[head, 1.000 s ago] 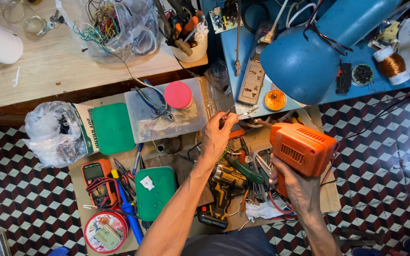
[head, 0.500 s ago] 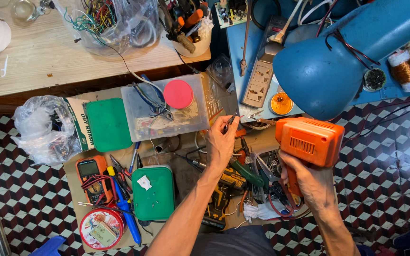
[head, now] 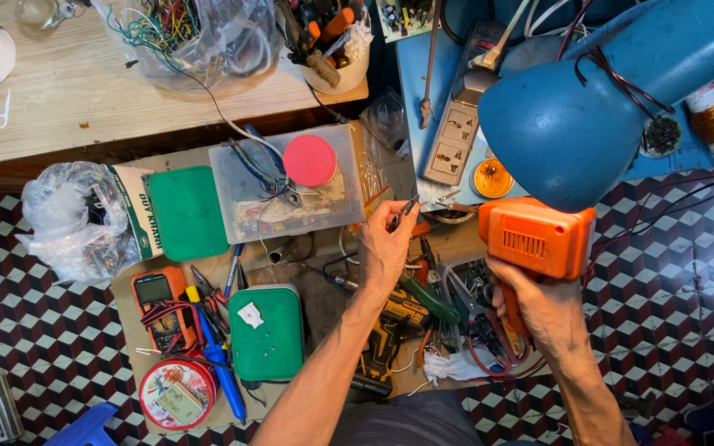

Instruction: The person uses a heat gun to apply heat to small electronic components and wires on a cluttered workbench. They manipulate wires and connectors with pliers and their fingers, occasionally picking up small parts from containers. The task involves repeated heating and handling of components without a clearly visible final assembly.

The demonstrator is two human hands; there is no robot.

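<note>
Right hand [head: 539,310] wrapped tight round the grip of an orange soldering gun [head: 536,239], body of the gun up just under the rim of the blue lamp shade [head: 572,124], near touching it; little room above, open floor to the right. Left hand [head: 386,248] w/ fingers [head: 398,223] pinched shut on a small dark pointed tool [head: 402,212], prob. tweezers or a clip, can't tell which; tip sits just off the right edge of the clear plastic box [head: 291,194]. Low surface [head: 126,285] covered in cardboard is packed: tool pile [head: 448,310] w/ pliers & screwdrivers between the two hands, no free patch there; a bare bit of cardboard left of the left forearm. Packages: clear box holds wires, round pink lid [head: 309,160] on top; flat green lid [head: 188,213] beside it on the left; white & green carton [head: 138,211] w/ print, half in a crumpled plastic bag [head: 72,219] at the left edge; green rounded case [head: 268,332] w/ small white sticker, nearer the person; orange multimeter [head: 159,310] w/ red leads left of it; round red tin [head: 179,392] at the front edge; blue-handled tool [head: 216,363] between tin & case. Checkered floor [head: 35,347] open left & right. Grey power strip [head: 454,140] on the blue surface, left of the lamp.
</note>
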